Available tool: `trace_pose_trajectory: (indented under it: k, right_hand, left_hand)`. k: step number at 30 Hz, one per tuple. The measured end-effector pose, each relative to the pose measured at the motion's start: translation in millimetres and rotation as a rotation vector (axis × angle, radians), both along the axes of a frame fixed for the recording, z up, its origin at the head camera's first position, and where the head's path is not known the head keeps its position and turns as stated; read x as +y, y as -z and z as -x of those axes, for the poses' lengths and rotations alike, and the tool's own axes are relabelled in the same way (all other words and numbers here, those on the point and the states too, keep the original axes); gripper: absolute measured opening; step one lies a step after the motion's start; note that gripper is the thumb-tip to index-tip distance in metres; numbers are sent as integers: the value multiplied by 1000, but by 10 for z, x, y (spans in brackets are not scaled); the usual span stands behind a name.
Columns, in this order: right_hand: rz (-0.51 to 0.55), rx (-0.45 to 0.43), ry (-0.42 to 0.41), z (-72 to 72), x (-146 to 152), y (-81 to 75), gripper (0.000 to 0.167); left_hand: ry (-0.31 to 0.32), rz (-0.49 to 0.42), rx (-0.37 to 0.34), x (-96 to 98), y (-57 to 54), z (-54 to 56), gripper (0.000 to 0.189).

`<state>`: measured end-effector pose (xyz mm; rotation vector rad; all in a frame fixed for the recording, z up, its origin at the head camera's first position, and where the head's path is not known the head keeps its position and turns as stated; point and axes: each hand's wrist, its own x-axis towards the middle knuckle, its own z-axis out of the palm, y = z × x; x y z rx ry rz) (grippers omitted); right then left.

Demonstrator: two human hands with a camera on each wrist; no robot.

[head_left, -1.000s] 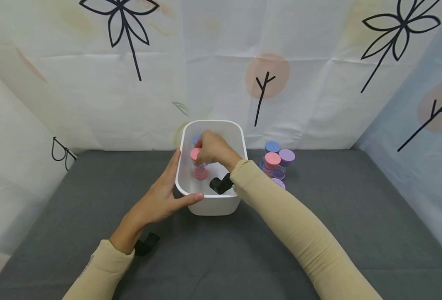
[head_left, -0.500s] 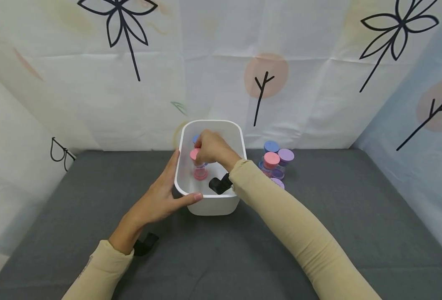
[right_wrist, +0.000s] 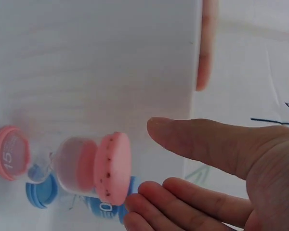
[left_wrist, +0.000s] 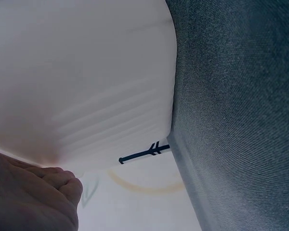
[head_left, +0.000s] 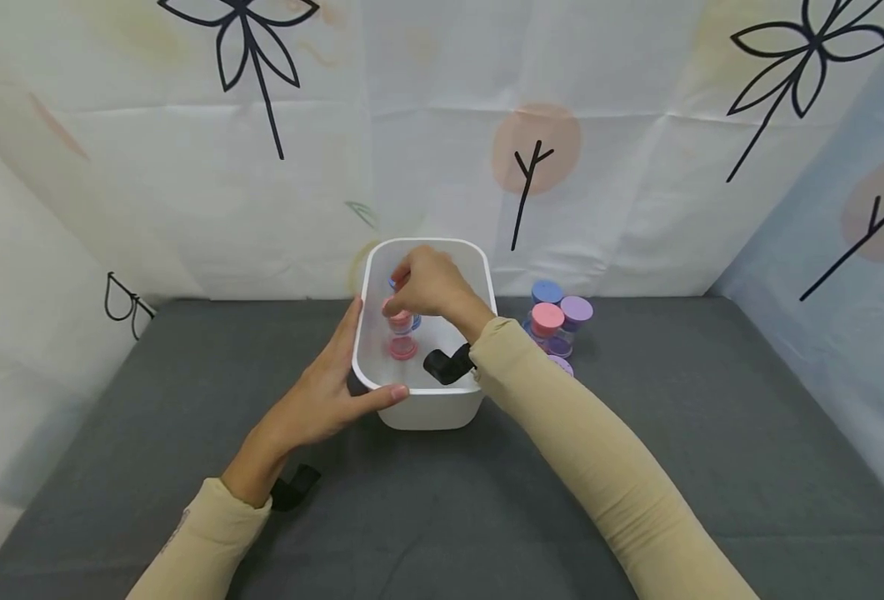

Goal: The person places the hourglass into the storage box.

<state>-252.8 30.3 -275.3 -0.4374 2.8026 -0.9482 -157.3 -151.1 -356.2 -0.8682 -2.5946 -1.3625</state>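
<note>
A white plastic bin (head_left: 430, 410) stands on the grey cloth. Inside, near its left wall, a pink-capped sand timer (right_wrist: 113, 168) stands upright, its other end marked 15. A blue-capped sand timer (right_wrist: 42, 191) is behind it, partly hidden. My right hand (head_left: 436, 287) reaches into the bin above them; in the right wrist view its thumb and fingers are spread, just off the pink cap. With straight fingers along the outside of the left wall and the thumb at the front rim, my left hand (head_left: 320, 398) rests on the bin.
Right of the bin, a cluster of sand timers stands on the cloth: a blue one (head_left: 546, 291), a pink one (head_left: 546, 318) and a purple one (head_left: 576, 309), with another purple cap (head_left: 561, 364) partly behind my sleeve. A patterned fabric backdrop (head_left: 427, 167) rises behind.
My right hand has let go of the pink sand timer; its thumb and fingers have parted and it has risen slightly. The left hand stays in place on the bin.
</note>
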Motion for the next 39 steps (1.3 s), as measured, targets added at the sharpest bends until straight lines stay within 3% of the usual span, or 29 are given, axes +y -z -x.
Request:
trace_pose_trajectory:
  k: [8,14,20,28,39]
  right_hand:
    - [234,-90,4,-11,161,-182,48]
    - [352,-71,-44,-127,293,-347,48]
    - [475,-49,-99,-290,518,-388,49]
    - [591,-47,-126,-545,962,-301,51]
    - [643,-84,-77,-756,1584,96,55]
  left_hand:
    - [-12,1,-22,12,-4,-11,115]
    - [0,-22,-20,-3,-2,-3,116]
    - [8,-32,-12,1,-8,1,117]
    - [22,-39,-7,19,2,11,119]
    - [40,-64,0,26,-10,3,120]
